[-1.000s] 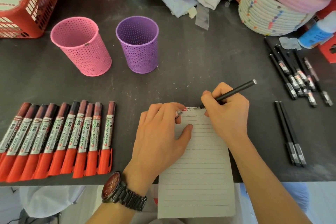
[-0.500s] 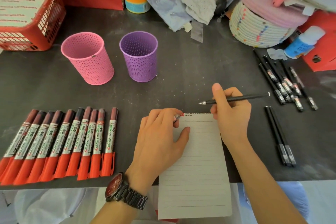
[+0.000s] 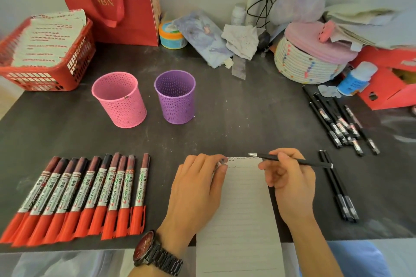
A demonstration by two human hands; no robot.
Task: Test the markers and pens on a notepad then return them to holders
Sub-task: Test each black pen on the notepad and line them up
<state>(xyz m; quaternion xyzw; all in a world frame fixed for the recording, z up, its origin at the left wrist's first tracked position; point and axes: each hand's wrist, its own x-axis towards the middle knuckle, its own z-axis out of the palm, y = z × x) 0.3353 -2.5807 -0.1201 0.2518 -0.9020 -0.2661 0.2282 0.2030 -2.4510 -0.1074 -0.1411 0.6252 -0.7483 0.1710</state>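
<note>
our right hand pinches a black pen, its tip pointing left over the far edge of the notepad. our left hand lies palm down on the pad's left side; whether its fingertips pinch anything, we cannot tell. the red markers lie in a row at near left. the pink holder and the purple holder stand farther back.

Notepad bottom cut off, top scribbles unreadable

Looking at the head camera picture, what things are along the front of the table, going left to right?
red markers → left hand → notepad → right hand holding a black pen → two black pens
</note>
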